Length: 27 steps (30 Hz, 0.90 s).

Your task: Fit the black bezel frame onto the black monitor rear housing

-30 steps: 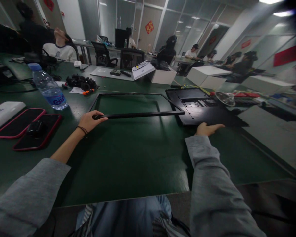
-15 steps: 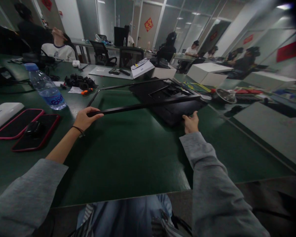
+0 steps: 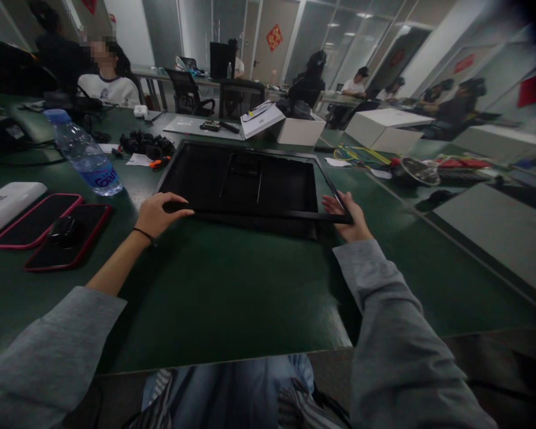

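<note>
A thin black rectangular frame (image 3: 268,213), like a monitor bezel, is held tilted over a black monitor back cover (image 3: 286,185) lying on the green table. My left hand (image 3: 158,215) pinches the frame's near left corner, thumb along its front bar. Around the near right corner is my right hand (image 3: 351,219), its fingers inside the frame's side bar and its thumb outside. The cover's inner side, with a raised rectangular section in the middle, shows through the frame. Part of the cover's near edge sticks out below the front bar.
At left stand a water bottle (image 3: 87,156), two phones (image 3: 78,238) and a white device (image 3: 11,205). Black cables (image 3: 143,145) lie behind. White boxes (image 3: 301,128), coloured wires (image 3: 361,156) and a metal bowl-shaped part (image 3: 415,171) sit at back and right. Other people sit farther off.
The back cover has turned and slid left, now lying beneath the frame. My right hand has left the cover's edge for the frame's right corner. My left hand keeps its grip.
</note>
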Tool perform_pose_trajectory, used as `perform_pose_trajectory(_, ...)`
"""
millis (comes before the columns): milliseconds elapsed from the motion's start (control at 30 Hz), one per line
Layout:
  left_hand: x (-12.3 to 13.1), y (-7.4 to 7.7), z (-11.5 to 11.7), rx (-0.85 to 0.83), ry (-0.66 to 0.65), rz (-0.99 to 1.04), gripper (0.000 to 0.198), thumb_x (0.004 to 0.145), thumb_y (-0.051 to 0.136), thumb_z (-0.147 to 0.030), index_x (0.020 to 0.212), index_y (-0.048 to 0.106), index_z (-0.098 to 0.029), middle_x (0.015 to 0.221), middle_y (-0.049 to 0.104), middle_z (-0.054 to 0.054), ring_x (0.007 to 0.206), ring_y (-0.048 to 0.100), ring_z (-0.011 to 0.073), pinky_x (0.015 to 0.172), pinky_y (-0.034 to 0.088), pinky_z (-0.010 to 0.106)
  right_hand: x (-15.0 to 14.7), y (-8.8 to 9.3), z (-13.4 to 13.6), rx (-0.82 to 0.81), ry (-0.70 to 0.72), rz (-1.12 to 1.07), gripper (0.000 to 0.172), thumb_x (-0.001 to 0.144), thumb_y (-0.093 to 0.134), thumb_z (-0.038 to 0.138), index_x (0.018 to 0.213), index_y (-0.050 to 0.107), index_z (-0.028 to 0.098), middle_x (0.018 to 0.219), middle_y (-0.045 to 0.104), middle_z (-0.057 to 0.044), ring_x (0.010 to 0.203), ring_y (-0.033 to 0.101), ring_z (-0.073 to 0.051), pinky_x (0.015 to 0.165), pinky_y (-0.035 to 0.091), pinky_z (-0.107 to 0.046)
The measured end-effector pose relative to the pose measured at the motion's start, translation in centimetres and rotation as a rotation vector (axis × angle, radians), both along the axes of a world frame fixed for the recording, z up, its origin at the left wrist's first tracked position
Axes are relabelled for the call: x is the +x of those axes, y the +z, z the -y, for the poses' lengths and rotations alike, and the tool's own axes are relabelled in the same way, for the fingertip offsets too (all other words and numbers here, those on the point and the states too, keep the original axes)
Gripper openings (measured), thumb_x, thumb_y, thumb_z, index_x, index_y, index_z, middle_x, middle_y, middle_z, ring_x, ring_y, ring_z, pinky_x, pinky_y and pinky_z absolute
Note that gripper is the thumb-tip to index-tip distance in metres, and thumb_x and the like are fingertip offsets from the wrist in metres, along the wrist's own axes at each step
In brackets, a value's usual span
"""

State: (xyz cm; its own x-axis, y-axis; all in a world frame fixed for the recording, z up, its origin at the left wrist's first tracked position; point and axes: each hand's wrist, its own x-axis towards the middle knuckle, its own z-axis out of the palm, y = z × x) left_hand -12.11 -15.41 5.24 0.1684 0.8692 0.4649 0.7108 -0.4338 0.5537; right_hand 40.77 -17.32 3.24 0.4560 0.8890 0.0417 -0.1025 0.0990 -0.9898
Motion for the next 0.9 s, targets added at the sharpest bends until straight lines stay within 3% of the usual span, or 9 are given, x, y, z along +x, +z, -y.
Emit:
perform_pose_trajectory(100, -0.3, -0.3, -0.3, 0.013, -0.015, -0.05, 0.05, 0.076, 0.072, -0.071, 0.094, 0.074, -0.025, 0.102, 0.076, 0.007, 0.095, 0.068, 0.0256, 0.093, 0.05, 0.041, 0.1, 0.6, 0.3, -0.017, 0.076, 0.121, 0.043, 0.088, 0.06, 0.065, 0.108, 0.063, 0.027, 0.107, 0.075, -0.009, 0.106, 0.072, -0.025, 0.091, 0.063, -0.042)
perform_pose_trajectory(200, -0.6, -0.6, -0.7, -0.01, -0.044, -0.073, 0.051, 0.08, 0.07, -0.071, 0.097, 0.074, -0.024, 0.106, 0.076, 0.008, 0.098, 0.067, 0.0267, 0.095, 0.049, 0.042, -1.2, 0.3, 0.3, 0.039, 0.053, 0.392, 0.049, 0.081, 0.074, 0.047, 0.123, 0.061, 0.026, 0.114, 0.073, -0.009, 0.108, 0.07, -0.026, 0.102, 0.057, -0.05)
perform_pose_trajectory(300, -1.0, -1.2, -1.3, -0.056, -0.031, -0.116, 0.048, 0.081, 0.069, -0.07, 0.1, 0.073, -0.026, 0.112, 0.075, 0.008, 0.106, 0.065, 0.0286, 0.097, 0.047, 0.043, -2.6, -0.7, 0.1, 0.134, -0.022, 0.577, 0.058, 0.081, 0.07, 0.032, 0.137, 0.056, 0.026, 0.12, 0.07, -0.009, 0.109, 0.069, -0.025, 0.108, 0.052, -0.054)
perform_pose_trajectory(433, -1.2, -2.0, -1.8, -0.087, 0.053, -0.281, 0.041, 0.086, 0.067, -0.063, 0.105, 0.072, -0.028, 0.118, 0.073, 0.008, 0.113, 0.063, 0.0305, 0.103, 0.04, 0.048, -3.7, -1.7, -0.1, 0.181, -0.099, 0.677, 0.058, 0.084, 0.059, 0.025, 0.142, 0.052, 0.024, 0.123, 0.068, -0.011, 0.111, 0.067, -0.023, 0.11, 0.05, -0.052)
perform_pose_trajectory(600, -0.9, -1.9, -1.7, -0.091, 0.086, -0.47, 0.04, 0.088, 0.066, -0.061, 0.107, 0.07, -0.026, 0.113, 0.074, 0.009, 0.111, 0.063, 0.0331, 0.104, 0.034, 0.053, -3.9, -1.8, -0.4, 0.18, -0.147, 0.738, 0.055, 0.084, 0.056, 0.02, 0.14, 0.053, 0.021, 0.123, 0.068, -0.013, 0.111, 0.068, -0.024, 0.111, 0.049, -0.052)
perform_pose_trajectory(900, 0.7, -1.3, -0.7, -0.116, -0.194, -0.464, 0.047, 0.086, 0.063, -0.07, 0.096, 0.067, -0.025, 0.098, 0.076, 0.004, 0.091, 0.068, 0.0242, 0.085, 0.038, 0.037, -0.7, -2.7, -0.7, 0.159, -0.205, 0.705, 0.048, 0.08, 0.063, 0.024, 0.127, 0.057, 0.021, 0.117, 0.072, -0.011, 0.113, 0.068, -0.026, 0.108, 0.051, -0.052)
